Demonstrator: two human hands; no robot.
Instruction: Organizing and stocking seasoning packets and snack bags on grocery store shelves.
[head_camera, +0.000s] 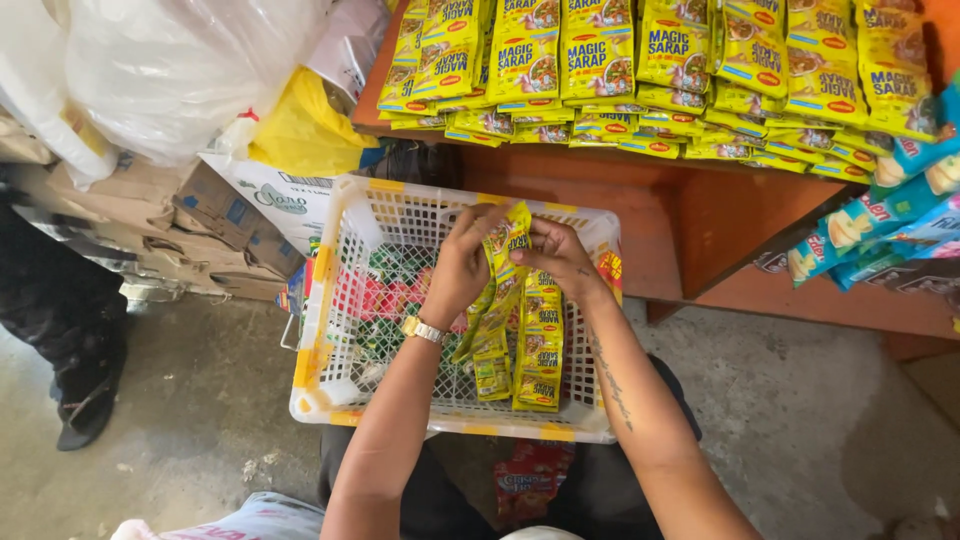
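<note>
Over the white plastic basket (330, 290) on our lap, we had our left hand (458, 270) and right hand (560, 255) pinching the top of a yellow sachet strip (505, 290), its tail hanging down into the basket. Best, we judged, to grip right at the seam and keep the strip untwisted, clear of the second yellow strip (541, 340) lying just beside it.

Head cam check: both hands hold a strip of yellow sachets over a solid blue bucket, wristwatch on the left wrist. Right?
Not quite. In the head view the container is a white lattice basket with yellow trim, not a solid blue bucket. The rest stands: the left hand and right hand both pinch the strip of yellow sachets over it, and the wristwatch sits on the left wrist.
</note>
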